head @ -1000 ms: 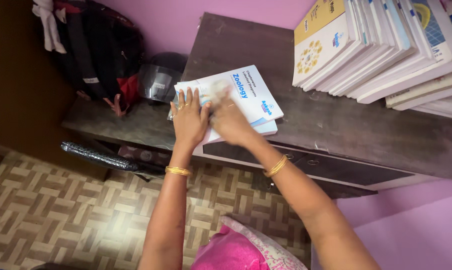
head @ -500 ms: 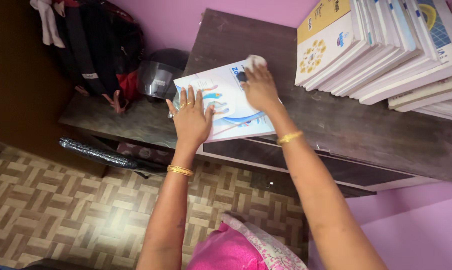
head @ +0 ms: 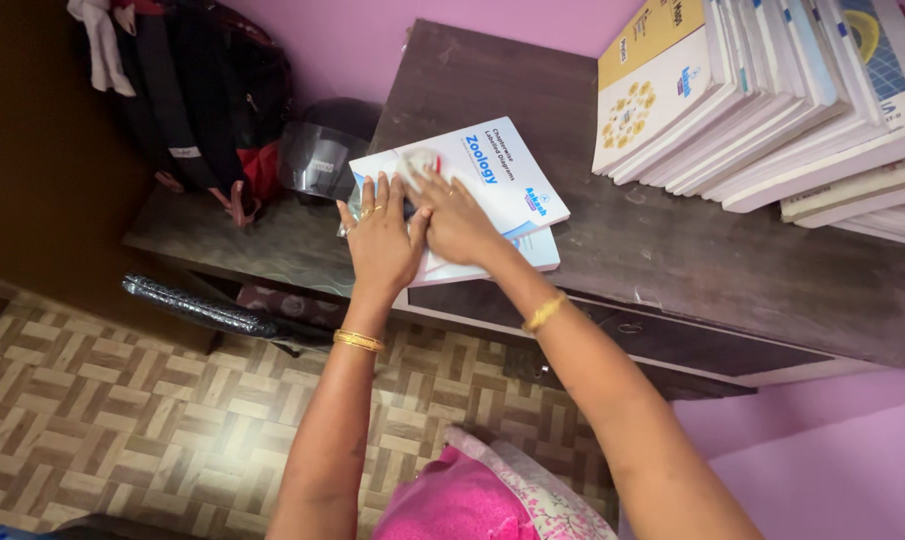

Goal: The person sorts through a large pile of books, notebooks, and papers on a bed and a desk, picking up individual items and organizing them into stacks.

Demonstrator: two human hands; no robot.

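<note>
Right hand (head: 460, 222) has slid back from the book's (head: 503, 180) far corner to beside the left hand (head: 381, 240), pressing a white cloth (head: 419, 162). Left hand lies flat, fingers spread, on the book at the desk's (head: 673, 250) front edge.

The left hand (head: 381, 243) is lying flat on the near left corner of a white book (head: 493, 185), fingers spread. The right hand (head: 456, 222) is pressing a small white cloth (head: 416, 162) against the book's cover. The book is lying at the tabletop's (head: 673, 250) near edge, well left of a leaning book row (head: 763, 90)
</note>
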